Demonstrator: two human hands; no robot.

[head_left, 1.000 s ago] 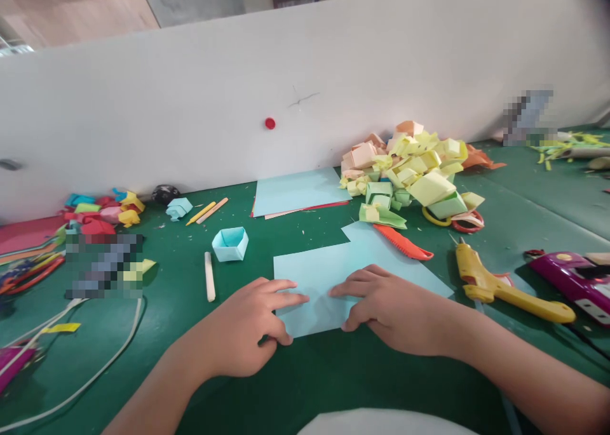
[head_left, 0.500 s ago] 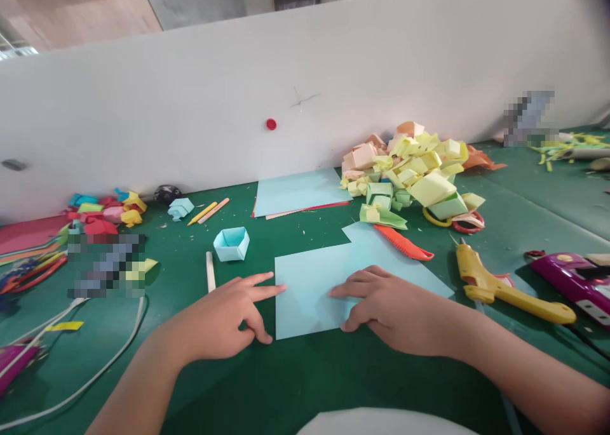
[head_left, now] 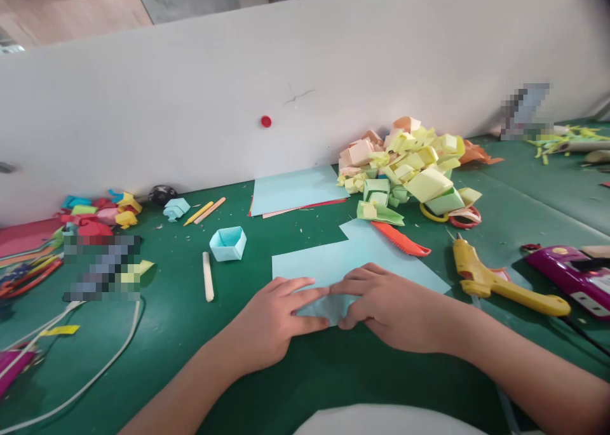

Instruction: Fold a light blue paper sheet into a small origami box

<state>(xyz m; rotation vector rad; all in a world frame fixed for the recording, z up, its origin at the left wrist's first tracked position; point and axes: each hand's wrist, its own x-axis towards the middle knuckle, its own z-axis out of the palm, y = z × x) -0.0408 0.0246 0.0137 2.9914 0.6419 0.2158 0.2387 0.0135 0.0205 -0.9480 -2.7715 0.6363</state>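
Note:
A light blue sheet of paper point(head_left: 305, 262) lies flat on the green table in front of me. My left hand point(head_left: 281, 324) rests on its left part, fingers stretched out and pointing right. Facing it, my right hand point(head_left: 386, 311) lies on the right part of the sheet with fingers extended and lightly bent. The fingertips of both hands nearly meet at the middle of the paper. Under and behind my right hand is another light blue piece point(head_left: 405, 265), with an orange-red cutter point(head_left: 400, 238) on its edge. A folded blue paper box point(head_left: 227, 244) stands beyond my left hand.
A yellow glue gun point(head_left: 500, 286) and a purple power strip point(head_left: 572, 276) lie at right. Folded paper pieces point(head_left: 414, 162) pile up by the white partition point(head_left: 190, 105). A whitish stick point(head_left: 208, 276), a white cable point(head_left: 114, 362) and colourful folded pieces point(head_left: 105, 213) are at left.
My left hand has moved right, from the sheet's left edge onto the paper, close to my right hand. My right hand has stayed in about the same place.

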